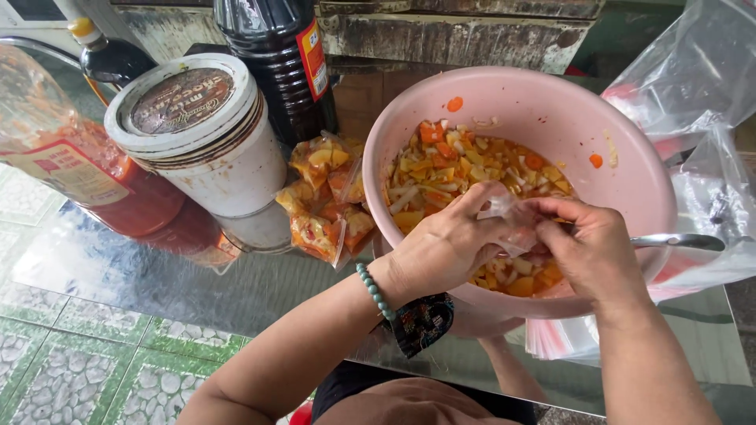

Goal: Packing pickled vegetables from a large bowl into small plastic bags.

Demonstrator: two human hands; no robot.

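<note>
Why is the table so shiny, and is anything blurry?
Head view: soft daylight glares off the glossy tabletop, which mirrors the red bottle; the clear bag between the left hand and right hand looks slightly smeared; the bowl is sharp.

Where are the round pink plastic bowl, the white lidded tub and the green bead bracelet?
round pink plastic bowl [630, 169], head view, bare inner wall.
white lidded tub [236, 169], head view, side wall.
green bead bracelet [375, 292], head view, beads on left wrist.

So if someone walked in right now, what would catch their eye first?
Likely the big pink bowl of chopped orange and yellow mix at centre right, with the left hand and right hand working a small clear bag over it. Next, the filled little bags piled left of the bowl, beside a white tub and dark bottle.
</note>
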